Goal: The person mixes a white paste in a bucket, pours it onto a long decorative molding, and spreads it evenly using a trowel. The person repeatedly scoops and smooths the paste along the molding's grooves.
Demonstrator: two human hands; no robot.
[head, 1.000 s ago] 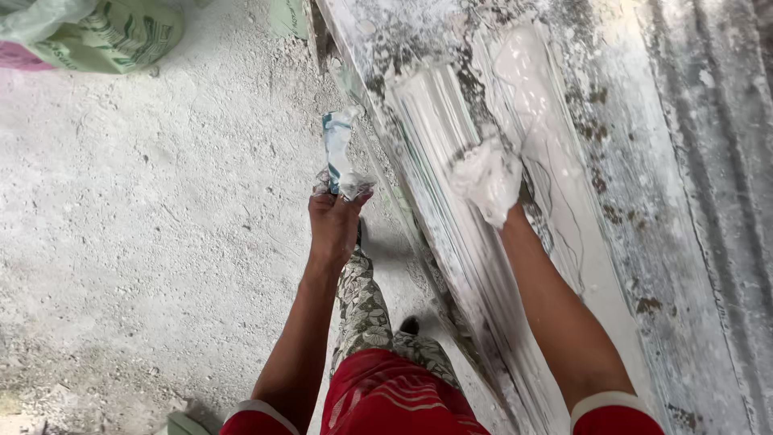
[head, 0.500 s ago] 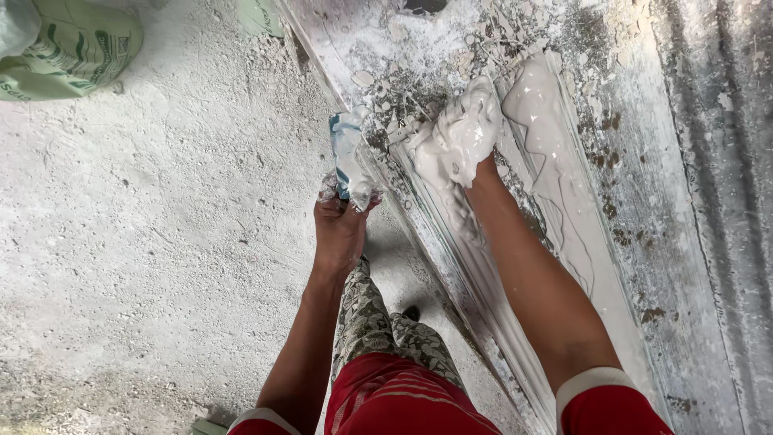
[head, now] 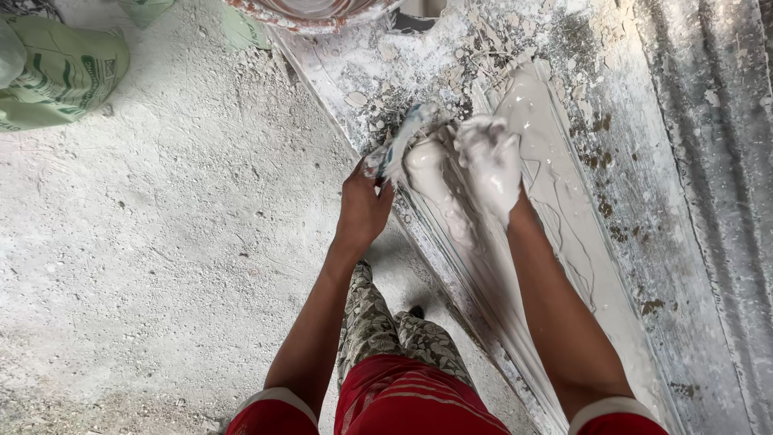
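Two hands at the long mould (head: 564, 242) on the bench: left hand (head: 362, 208) clamped round a plaster-caked scraper (head: 400, 145), right hand (head: 489, 165) spread flat, coated, pressing wet plaster (head: 439, 193) into the mould's top end. Looks like the spreading step; next move needs even strokes downward.

Both arms reach forward; left hand (head: 362, 208) fisted, right hand (head: 489, 165) plaster-coated, fingers curled downward.

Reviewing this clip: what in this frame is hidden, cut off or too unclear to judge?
Head view only:
- Right hand: coated in wet white plaster, so its fingers and anything it grips are hidden.
- Tool in the left hand: smeared, kind unclear.
- Bowl: cut off by the top edge.
- Sack: cut off at the left edge.
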